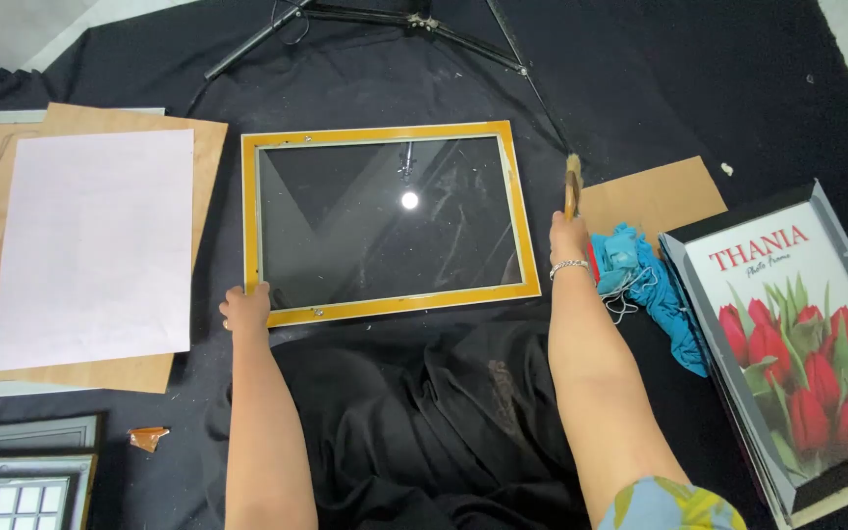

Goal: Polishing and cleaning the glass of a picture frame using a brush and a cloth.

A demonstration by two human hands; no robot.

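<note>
Lying far left of the gold picture frame (391, 222), a white sheet (95, 245) rests on a brown backing board (198, 147), with grey frames (22, 476) stacked below it near the picture's lower corner and a small crumpled scrap of orange tape (147, 437) beside them. The frame itself lies flat on the black cloth (640, 88) covering the floor, its glass reflecting a ceiling lamp. The left hand (245, 308) is closed around the frame's lower-left corner, pinning it. The right hand (569, 236), just off the frame's right edge, is curled around the wooden handle of a small brush (572, 182), bristles pointing away. To brush the glass well, I judge the left hand should keep that corner pressed down while strokes run lightly outward, carrying dust over the rim. Right of the frame lie another brown board (655, 196) and a blue rag (640, 275). Farthest right stands a stack of dark-edged frames (797, 344), the top one showing a rectangular white insert with red tulips and red lettering at its top.
</note>
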